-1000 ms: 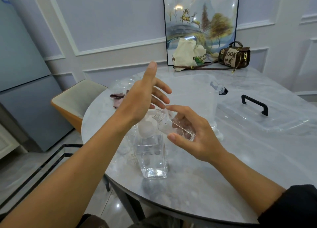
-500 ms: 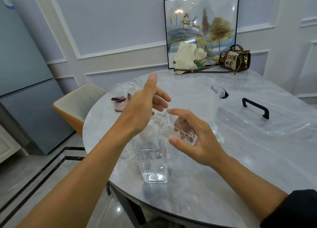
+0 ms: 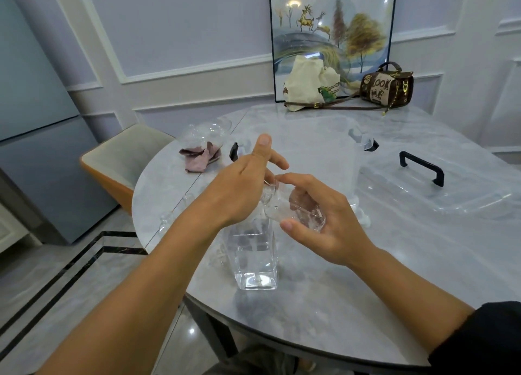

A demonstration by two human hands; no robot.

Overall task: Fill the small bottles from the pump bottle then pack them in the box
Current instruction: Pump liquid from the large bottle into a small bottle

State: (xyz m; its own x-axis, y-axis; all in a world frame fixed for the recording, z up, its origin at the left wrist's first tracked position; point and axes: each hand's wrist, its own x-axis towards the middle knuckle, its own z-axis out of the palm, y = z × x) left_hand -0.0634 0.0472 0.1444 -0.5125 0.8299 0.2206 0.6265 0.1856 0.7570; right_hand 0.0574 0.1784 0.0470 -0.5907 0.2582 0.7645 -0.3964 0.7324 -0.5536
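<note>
A clear square pump bottle [image 3: 255, 259] with liquid stands near the table's front edge. My left hand [image 3: 242, 188] lies flat over its pump head with straight fingers, hiding the pump. My right hand [image 3: 318, 219] grips a small clear bottle [image 3: 293, 208], tilted with its open neck toward the pump's spout. Behind the hands stands a large clear box [image 3: 318, 149] with black latches. Its clear lid [image 3: 439, 188] with a black handle lies flat to the right.
Other small clear bottles [image 3: 174, 214] stand by the table's left edge. A pink cloth [image 3: 200, 157] lies by clear packaging at the back left. A cloth bag [image 3: 310, 84], a brown handbag [image 3: 387, 85] and a framed picture [image 3: 332, 22] are at the back. A chair [image 3: 127, 160] stands left.
My left hand has come down onto the pump head. My right hand has kept the small bottle at the spout.
</note>
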